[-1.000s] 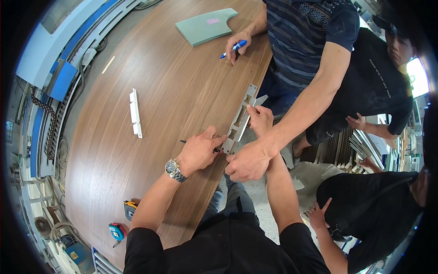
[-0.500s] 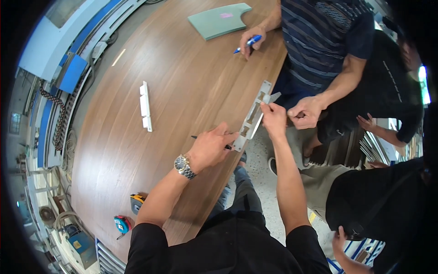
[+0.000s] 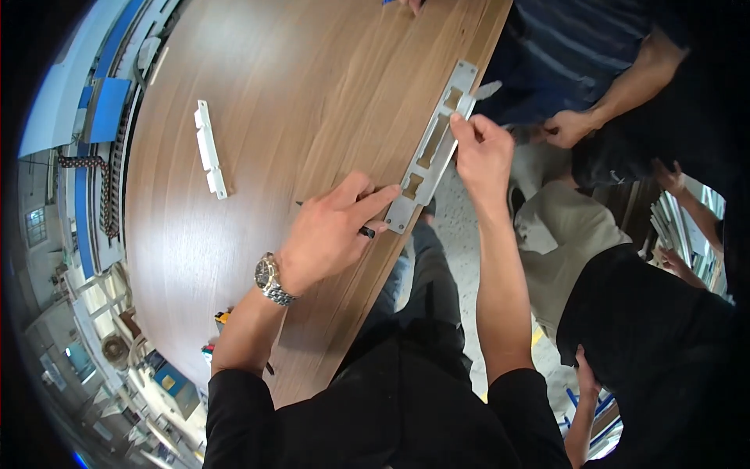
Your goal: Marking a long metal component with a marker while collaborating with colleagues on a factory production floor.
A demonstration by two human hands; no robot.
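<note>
A silver lock strike plate (image 3: 402,209) with rectangular cutouts and corner screw holes lies along the edge of a brown wood-grain panel (image 3: 258,258). My right hand (image 3: 484,160) pinches the plate's outer side near its upper half, thumb and finger closed on it. On the panel, my left hand (image 3: 332,227) has a fingertip against the plate's near end. A slim black pen (image 3: 367,232) is tucked in that hand; most of its length is hidden under the fingers. A metal watch (image 3: 272,280) circles my left wrist.
Another white metal plate (image 3: 208,148) lies farther left on the panel. Tape measures (image 3: 223,318) are partly hidden behind my left forearm. A co-worker's hand (image 3: 570,127) is beyond the panel edge at right, and a person in black (image 3: 648,336) stands nearer. Blue-and-white machinery (image 3: 105,109) lines the left.
The view has shifted toward the plate, so the green piece has left the picture. Both my hands stay at the plate. The co-worker's hand at right appears farther from it.
</note>
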